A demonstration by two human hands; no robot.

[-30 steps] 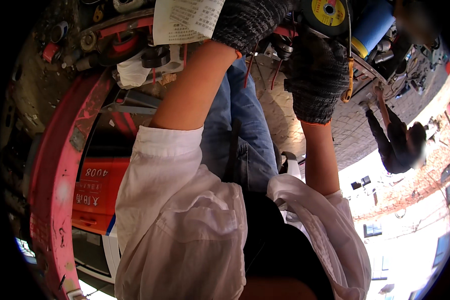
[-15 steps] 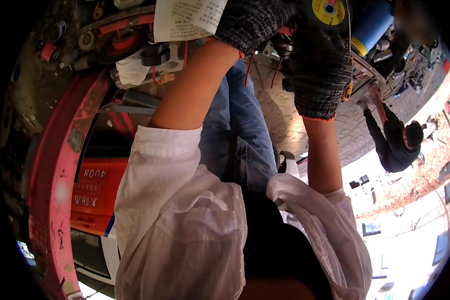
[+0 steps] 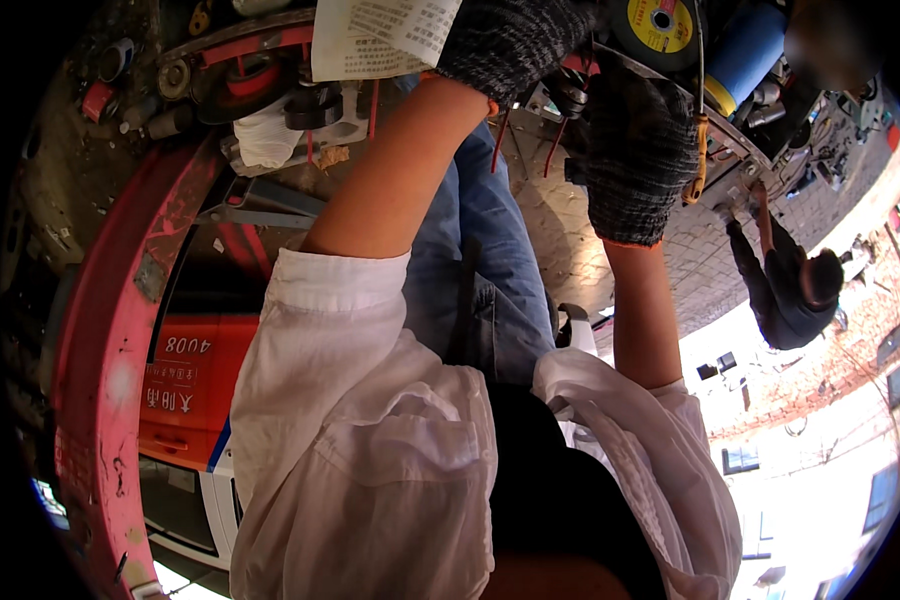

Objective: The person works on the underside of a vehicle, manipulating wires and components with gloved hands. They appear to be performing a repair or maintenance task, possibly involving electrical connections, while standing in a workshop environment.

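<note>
Both my hands wear dark grey knitted gloves with orange cuffs. My left hand (image 3: 515, 42) is at the top of the head view, back of the glove up, beside a sheet of printed paper (image 3: 375, 42); its fingers are hidden. My right hand (image 3: 640, 155) is closed at the edge of a metal rack. A short dark piece shows beside its fingers, too hidden to name. A screwdriver with an orange handle (image 3: 698, 165) hangs just right of the glove. Between my hands are thin red rods (image 3: 553, 150) under small dark round parts. A yellow-centred disc (image 3: 660, 22) sits above my right hand.
A blue spool (image 3: 745, 58) stands on the rack at right. At left are a black tape roll (image 3: 312, 108), a dark wheel with red (image 3: 248, 95) and a red metal post (image 3: 110, 380). An orange-and-white vehicle (image 3: 195, 390) is behind. Another person (image 3: 795, 285) crouches at far right.
My right hand has shifted slightly down and left, exposing more of the screwdriver's orange handle. My left hand has moved slightly right. The person at right has bent a little lower.
</note>
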